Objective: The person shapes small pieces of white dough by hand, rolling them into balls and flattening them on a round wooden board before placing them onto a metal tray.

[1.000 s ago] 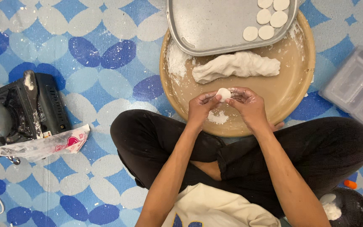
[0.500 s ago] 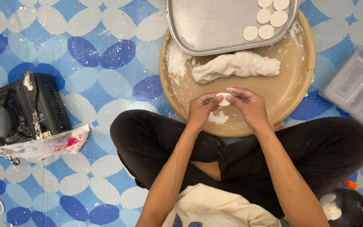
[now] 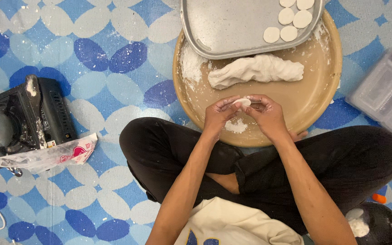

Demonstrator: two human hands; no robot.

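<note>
Item: dough shaping, seated on a patterned floor mat (image 3: pixel 91 41).

Step in hand, as we judge it: forming one small dough piece (image 3: pixel 242 102) into a flat round, like the discs (image 3: pixel 289 20) already lying on the metal tray (image 3: pixel 232 27). The next move, in our view, calls for even pressure from both sets of fingertips, so that the piece flattens without tearing, and then a free spot on the tray beside the other discs.

Left hand (image 3: pixel 219 114): forearm runs up from the lap, wrist over the near rim of the round board (image 3: pixel 314 95), fingers curled narrow and pinching the left side of the piece.

Right hand (image 3: pixel 267 113): mirrors the left, fingers curled close and gripping the right side of the piece. We see both hands touching at the fingertips, dusted with flour.

Piece: held between both hands just above the board's near edge, over a small flour patch (image 3: pixel 236 126).

Nearby:
- dough log (image 3: pixel 256 70), lying across the board's middle, apart from the hands.
- Burner (image 3: pixel 28 113) and plastic bag (image 3: pixel 51 155), well apart at our left.
- Clear container (image 3: pixel 384 93) at our right.
</note>
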